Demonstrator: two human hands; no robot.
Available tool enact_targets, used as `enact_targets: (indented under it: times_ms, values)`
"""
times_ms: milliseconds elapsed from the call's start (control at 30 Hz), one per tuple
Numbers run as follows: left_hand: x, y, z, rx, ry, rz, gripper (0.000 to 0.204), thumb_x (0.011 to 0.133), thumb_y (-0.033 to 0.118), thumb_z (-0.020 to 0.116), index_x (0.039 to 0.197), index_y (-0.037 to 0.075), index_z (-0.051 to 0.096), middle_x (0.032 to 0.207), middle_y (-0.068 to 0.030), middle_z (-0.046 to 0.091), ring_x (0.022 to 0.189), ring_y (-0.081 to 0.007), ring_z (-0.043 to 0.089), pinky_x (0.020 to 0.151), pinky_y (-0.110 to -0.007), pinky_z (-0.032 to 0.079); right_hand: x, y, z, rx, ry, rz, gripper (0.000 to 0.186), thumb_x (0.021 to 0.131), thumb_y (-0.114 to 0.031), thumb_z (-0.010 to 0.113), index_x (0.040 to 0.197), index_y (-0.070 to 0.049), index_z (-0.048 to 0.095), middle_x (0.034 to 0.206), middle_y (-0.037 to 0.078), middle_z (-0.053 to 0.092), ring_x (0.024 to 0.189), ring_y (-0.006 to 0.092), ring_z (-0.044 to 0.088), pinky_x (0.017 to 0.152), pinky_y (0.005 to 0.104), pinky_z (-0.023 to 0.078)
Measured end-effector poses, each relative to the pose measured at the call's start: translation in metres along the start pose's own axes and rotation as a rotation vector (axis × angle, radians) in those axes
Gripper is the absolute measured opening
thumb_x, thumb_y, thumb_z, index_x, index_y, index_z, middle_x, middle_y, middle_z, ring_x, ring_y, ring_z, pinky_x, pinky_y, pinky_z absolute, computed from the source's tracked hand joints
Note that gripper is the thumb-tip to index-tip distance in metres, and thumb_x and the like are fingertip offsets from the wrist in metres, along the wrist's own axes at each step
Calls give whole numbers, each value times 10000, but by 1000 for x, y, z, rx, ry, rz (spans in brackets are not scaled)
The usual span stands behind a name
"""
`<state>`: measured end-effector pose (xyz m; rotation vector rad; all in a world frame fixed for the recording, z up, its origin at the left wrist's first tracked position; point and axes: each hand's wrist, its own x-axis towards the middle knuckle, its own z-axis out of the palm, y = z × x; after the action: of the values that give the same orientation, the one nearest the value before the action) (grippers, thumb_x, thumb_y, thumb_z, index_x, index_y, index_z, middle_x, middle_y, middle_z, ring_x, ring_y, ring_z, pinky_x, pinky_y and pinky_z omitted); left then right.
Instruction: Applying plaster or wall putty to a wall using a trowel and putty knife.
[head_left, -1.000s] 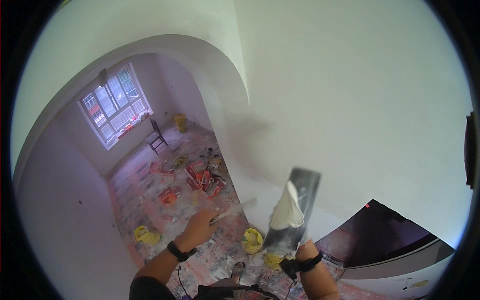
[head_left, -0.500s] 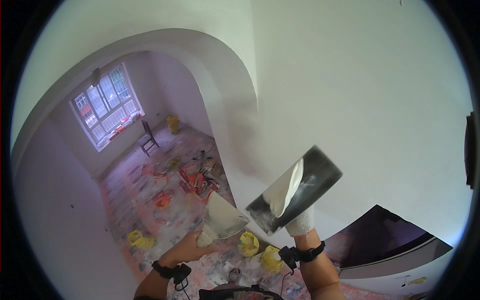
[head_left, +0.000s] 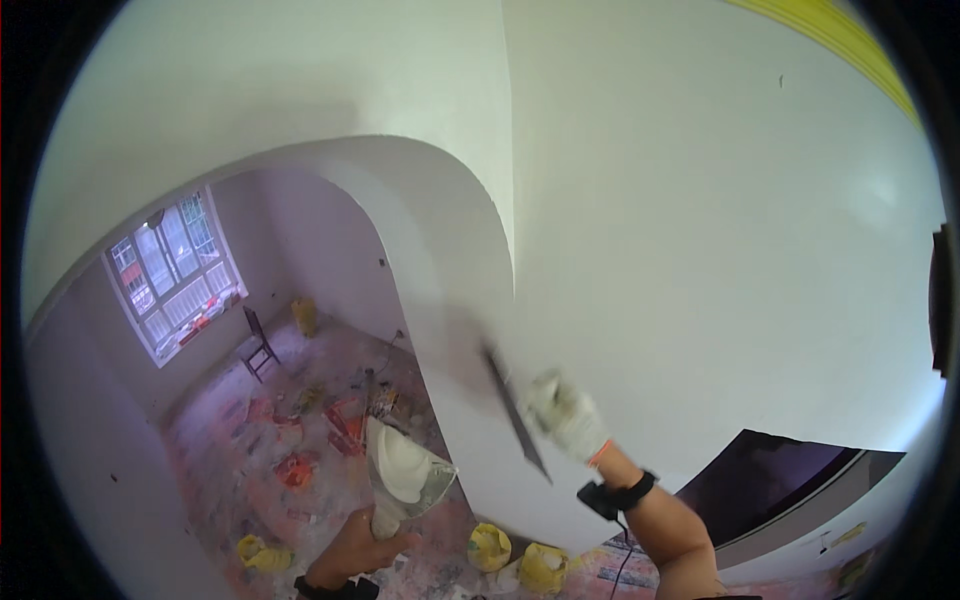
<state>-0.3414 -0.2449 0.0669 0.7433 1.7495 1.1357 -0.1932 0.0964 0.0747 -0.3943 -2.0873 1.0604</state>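
Note:
My bare left hand [head_left: 352, 548] is closed around the handle of a wide putty knife [head_left: 428, 488], held up low in the view. A thick lump of white putty [head_left: 400, 462] sits on its blade. My right hand [head_left: 566, 412], in a whitish work glove, grips a plastering trowel [head_left: 514, 412]. The trowel shows nearly edge-on as a thin dark strip beside the arch pillar. Its handle is mostly hidden in the glove, and whether putty is on its face cannot be seen.
A white arched opening [head_left: 440, 190] leads to a room with a window [head_left: 172, 262] and a chair [head_left: 258, 345]. Red bags [head_left: 345, 425] litter the stained floor. Below the pillar stand yellow buckets [head_left: 490, 547]. A dark opening [head_left: 765, 485] lies low at the right.
My right hand has turned the trowel from face-on to edge-on and brought it left near the pillar. The putty knife now carries a lump of putty and sits lower. The view has tilted up.

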Motion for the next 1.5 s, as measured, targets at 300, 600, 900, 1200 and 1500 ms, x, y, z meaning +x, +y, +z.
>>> enact_targets:
  times_ms: [300, 600, 900, 1200, 1500]
  values:
    - [3, -4, 6, -80, 32, -101, 328, 877, 224, 799, 970, 34, 549, 629, 25, 520, 473, -51, 463, 400, -247, 328, 176, -159, -90, 58, 404, -56, 340, 929, -327, 658, 944, 0, 564, 626, 6, 535, 541, 84, 485, 528, 293, 454]
    - [6, -37, 0, 74, 43, 208, 404, 917, 397, 753, 1130, 85, 611, 565, 36, 496, 415, -68, 417, 390, -263, 331, 289, -218, -128, -437, 562, -111, 398, 832, -341, 637, 1057, -25, 724, 1040, 231, 720, 997, 386, 683, 888, 395, 534]
    - [-2, -43, -13, 39, 27, 42, 404, 939, 319, 733, 1249, 93, 606, 559, 24, 495, 394, -72, 399, 370, -272, 309, 330, -227, -135, -568, 716, -329, 428, 891, -337, 609, 1198, -55, 706, 955, 208, 737, 837, 308, 717, 737, 397, 554]
    - [21, -93, -31, 101, 133, 169, 412, 940, 326, 727, 1225, 59, 597, 581, 6, 536, 384, -84, 409, 356, -273, 323, 324, -245, -130, -578, 499, -136, 436, 907, -302, 533, 1239, -65, 688, 1220, 252, 675, 1132, 431, 646, 976, 472, 520]
    - [35, -32, -18, 23, -25, -41, 395, 858, 257, 809, 1083, 15, 592, 678, 11, 554, 507, -68, 491, 448, -262, 385, 239, -143, -52, -432, 673, -145, 385, 945, -314, 569, 1049, 56, 591, 884, 282, 690, 855, 409, 688, 805, 455, 528]
